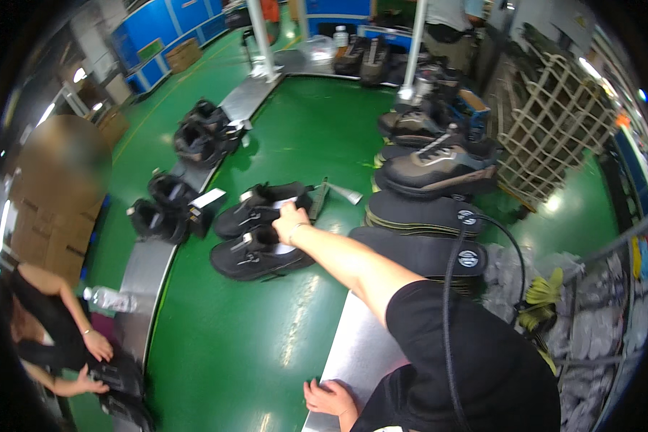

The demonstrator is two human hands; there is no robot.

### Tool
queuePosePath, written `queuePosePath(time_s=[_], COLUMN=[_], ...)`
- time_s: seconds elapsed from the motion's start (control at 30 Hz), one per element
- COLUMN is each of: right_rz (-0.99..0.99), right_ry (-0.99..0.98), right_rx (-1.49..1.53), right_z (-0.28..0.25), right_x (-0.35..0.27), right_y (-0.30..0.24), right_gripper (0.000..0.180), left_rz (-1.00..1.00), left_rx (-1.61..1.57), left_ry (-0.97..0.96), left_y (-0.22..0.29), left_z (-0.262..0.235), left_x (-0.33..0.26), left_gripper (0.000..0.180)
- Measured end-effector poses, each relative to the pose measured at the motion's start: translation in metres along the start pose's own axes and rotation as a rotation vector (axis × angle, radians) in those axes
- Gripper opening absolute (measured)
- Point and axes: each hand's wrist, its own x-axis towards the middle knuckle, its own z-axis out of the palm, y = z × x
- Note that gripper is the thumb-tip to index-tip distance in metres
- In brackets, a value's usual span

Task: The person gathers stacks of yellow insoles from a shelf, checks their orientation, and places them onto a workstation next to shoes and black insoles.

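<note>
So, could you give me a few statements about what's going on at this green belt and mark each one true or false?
1. The right hand reaches out to a pair of black shoes on the green belt. True.
2. The left hand holds a water bottle. False: it rests on the metal edge of the belt; the bottle lies on the far metal edge, near another person's hands.
3. The black shoes have white paper tucked inside. True.
4. The black insoles to the right are stacked flat. True.
5. The shoe on top of the insoles is bright red. False: it is tan and black.
</note>
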Motion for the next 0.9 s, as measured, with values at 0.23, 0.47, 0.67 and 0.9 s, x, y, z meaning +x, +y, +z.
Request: queuePosePath(time_s=[0.23,0.47,0.67,0.9], right_rz=[-0.239,-0.424,-0.576,-0.811], right_ry=[-0.226,-0.172,-0.265,-0.244], right_rx=[-0.153,0.047,0.057,0.069], right_z=[-0.068,-0.062,-0.043,-0.074], right_x=[-0.046,-0.205,-0.326,-0.349], right_y=[-0.002,-0.049,-0.019,0.004], right_gripper=[0.027,0.024,0.031,0.026], left_rz=[-0.021,-0.407,-0.194,0.175], left_rx=[-0.134,-1.218,-0.685,-0.421], left_ry=[-0.107,-0.018,-0.072,0.132], left_y=[0.022,0.045,0.049,0.046], left_z=[-0.001,-0.069,-0.072,-0.087], left_x=[0.003,0.057,0.009,-0.013], left_gripper=[0.038,0.088,0.076,0.063])
